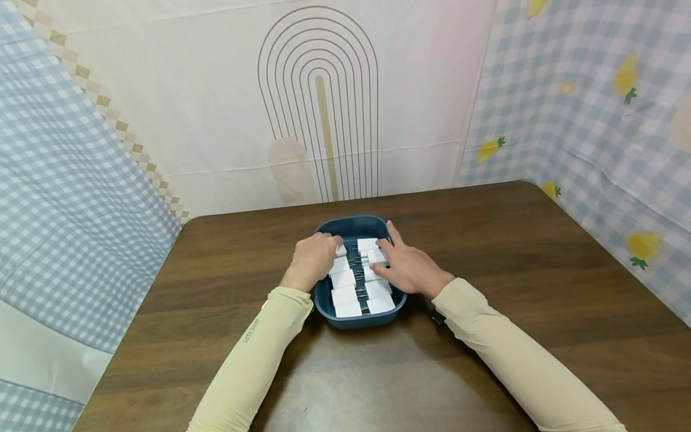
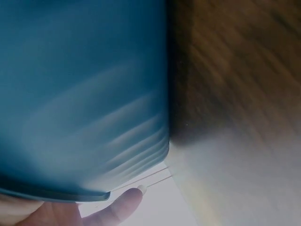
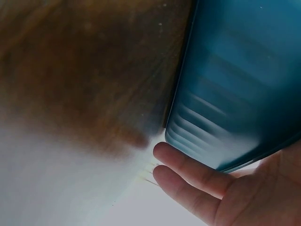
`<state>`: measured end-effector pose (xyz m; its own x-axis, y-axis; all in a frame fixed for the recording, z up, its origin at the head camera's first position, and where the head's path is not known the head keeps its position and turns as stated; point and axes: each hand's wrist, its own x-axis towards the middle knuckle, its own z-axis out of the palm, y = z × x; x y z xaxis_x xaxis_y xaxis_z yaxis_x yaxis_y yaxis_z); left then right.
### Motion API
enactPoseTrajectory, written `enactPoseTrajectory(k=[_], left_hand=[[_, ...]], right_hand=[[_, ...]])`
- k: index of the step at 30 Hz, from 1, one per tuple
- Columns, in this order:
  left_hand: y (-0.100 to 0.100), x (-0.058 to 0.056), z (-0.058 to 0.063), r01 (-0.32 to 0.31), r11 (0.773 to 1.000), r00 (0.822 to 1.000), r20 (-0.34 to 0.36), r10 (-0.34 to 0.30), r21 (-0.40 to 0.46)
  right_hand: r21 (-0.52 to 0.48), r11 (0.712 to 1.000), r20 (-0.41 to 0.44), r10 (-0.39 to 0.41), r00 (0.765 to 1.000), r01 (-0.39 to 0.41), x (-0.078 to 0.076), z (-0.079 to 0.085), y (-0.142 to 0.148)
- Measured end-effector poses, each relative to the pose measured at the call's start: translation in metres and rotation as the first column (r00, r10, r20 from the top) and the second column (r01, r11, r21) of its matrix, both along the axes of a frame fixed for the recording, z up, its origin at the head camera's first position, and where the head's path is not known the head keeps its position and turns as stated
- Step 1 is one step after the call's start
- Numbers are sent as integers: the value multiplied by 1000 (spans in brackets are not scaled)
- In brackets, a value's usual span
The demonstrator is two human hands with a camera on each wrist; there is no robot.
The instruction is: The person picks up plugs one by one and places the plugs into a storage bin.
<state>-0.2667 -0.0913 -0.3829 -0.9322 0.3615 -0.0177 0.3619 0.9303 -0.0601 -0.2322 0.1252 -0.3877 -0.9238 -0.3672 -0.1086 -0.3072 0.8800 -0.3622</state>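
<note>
A dark blue plastic tub (image 1: 358,323) holds two rows of white plug adapters (image 1: 344,295), their metal prongs facing the middle. My left hand (image 1: 313,258) reaches over the tub's left rim, fingers curled, and holds a white adapter (image 1: 341,249) at the far end of the left row. On the other side, my right hand (image 1: 410,266) comes over the right rim and pinches a white adapter (image 1: 376,257) between thumb and finger, above the right row. Both wrist views show the tub's outer wall; in the right one, two fingers (image 3: 188,169) extend outside it.
The tub stands on a dark brown wooden table (image 1: 243,252). A pale cloth (image 1: 216,90) with arch lines hangs behind the far edge. Checked cloths hang at the left (image 1: 70,180) and right (image 1: 583,132). Something small and black (image 1: 436,317) shows under the right wrist.
</note>
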Motion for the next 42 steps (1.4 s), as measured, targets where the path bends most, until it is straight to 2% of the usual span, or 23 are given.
enactPoseTrajectory(k=[26, 42], left_hand=[[0, 0, 0, 2, 1000, 1000, 0, -2, -5], [0, 0, -2, -13, 1000, 1000, 11, 13, 20]], right_hand=[[-4, 1000, -4, 6, 1000, -6, 1, 0, 1], [-3, 1000, 8, -3, 1000, 3, 0, 0, 0]])
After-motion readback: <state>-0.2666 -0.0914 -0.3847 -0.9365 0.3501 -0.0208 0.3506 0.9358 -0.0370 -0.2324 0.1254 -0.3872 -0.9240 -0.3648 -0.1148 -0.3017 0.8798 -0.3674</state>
